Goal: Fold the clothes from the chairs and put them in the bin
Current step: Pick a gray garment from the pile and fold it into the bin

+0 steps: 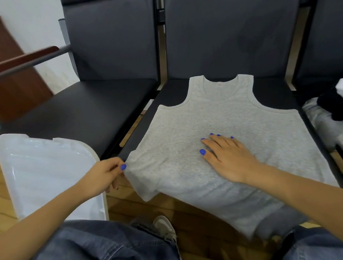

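I saw the grey tank top [216, 145] spread flat on the seat of the middle chair [223, 42], neck toward the backrest, its hem hanging over the front edge toward the person's knees. The left hand [100, 177] pinched the shirt's lower left corner between thumb and curled fingers, right at the seat's front corner; the fingers under the cloth were mostly hidden from me. The right hand [229, 156] lay flat on the middle of the shirt, fingers straight and spread, pressing the fabric and gripping nothing.

The white bin [47, 174] stood on the wooden floor just left of the left hand, in front of the left chair [101, 80]; the left forearm crossed its near corner and I could not make out whether anything lay inside. On the right chair [335, 39] a heap of clothes [336, 117], white, black and grey, was cut off by the frame edge, so I could not tell single pieces apart. The hanging hem was blurred at its lower right.
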`<action>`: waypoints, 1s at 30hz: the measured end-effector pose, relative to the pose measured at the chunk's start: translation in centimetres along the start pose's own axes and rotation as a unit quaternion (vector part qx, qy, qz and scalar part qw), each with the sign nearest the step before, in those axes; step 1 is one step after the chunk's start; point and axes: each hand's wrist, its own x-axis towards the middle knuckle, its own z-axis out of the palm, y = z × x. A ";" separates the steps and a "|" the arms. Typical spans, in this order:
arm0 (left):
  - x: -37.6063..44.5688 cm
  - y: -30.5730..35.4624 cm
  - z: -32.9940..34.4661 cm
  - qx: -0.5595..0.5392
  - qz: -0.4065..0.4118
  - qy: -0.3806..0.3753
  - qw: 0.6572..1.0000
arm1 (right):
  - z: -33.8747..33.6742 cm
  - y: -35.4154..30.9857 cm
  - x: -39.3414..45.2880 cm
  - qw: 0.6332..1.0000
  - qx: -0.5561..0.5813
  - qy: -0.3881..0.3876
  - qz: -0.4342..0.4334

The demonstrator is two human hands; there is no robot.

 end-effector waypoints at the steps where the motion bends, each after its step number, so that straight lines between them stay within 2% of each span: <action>1: 0.2 0.0 -0.3 -0.014 -0.010 0.022 1.000 | -0.1 0.0 -0.1 1.000 0.007 0.012 0.000; 5: 0.9 0.6 -0.8 0.051 -0.056 0.007 0.997 | -0.9 0.6 -0.2 0.998 0.010 0.061 0.025; 7: 0.9 2.0 -0.7 0.136 -0.027 0.073 0.988 | -0.9 1.1 -0.4 0.998 0.013 0.048 0.048; 10: 1.1 4.9 0.1 0.168 0.114 0.210 0.956 | -0.6 2.0 -0.8 0.997 0.015 0.032 0.074; 12: 2.0 6.8 1.3 0.193 0.241 0.191 0.932 | -0.8 2.8 -0.8 0.994 0.011 0.054 0.093; 14: 4.1 7.8 3.3 0.254 0.309 0.122 0.908 | -1.3 4.0 -1.0 0.988 0.008 0.076 0.131; 15: 5.2 8.5 4.3 0.271 0.286 0.072 0.916 | -1.5 4.8 -1.3 0.983 0.012 0.081 0.161; 17: 7.5 9.4 5.8 0.262 0.176 -0.002 0.949 | -1.4 6.5 -2.0 0.972 0.012 0.076 0.222; 18: 8.7 9.4 6.4 0.266 0.132 -0.023 0.955 | -1.2 7.3 -2.3 0.968 0.000 0.066 0.240; 20: 10.5 9.5 6.8 0.294 0.085 -0.022 0.952 | -1.1 8.8 -2.5 0.966 -0.025 0.057 0.253; 27: 12.2 8.2 6.0 0.305 0.019 -0.002 0.952 | -2.1 12.6 -2.3 0.964 -0.051 0.062 0.253; 30: 11.3 8.6 6.2 0.330 -0.015 -0.020 0.944 | -2.6 13.7 -1.9 0.963 -0.058 0.057 0.256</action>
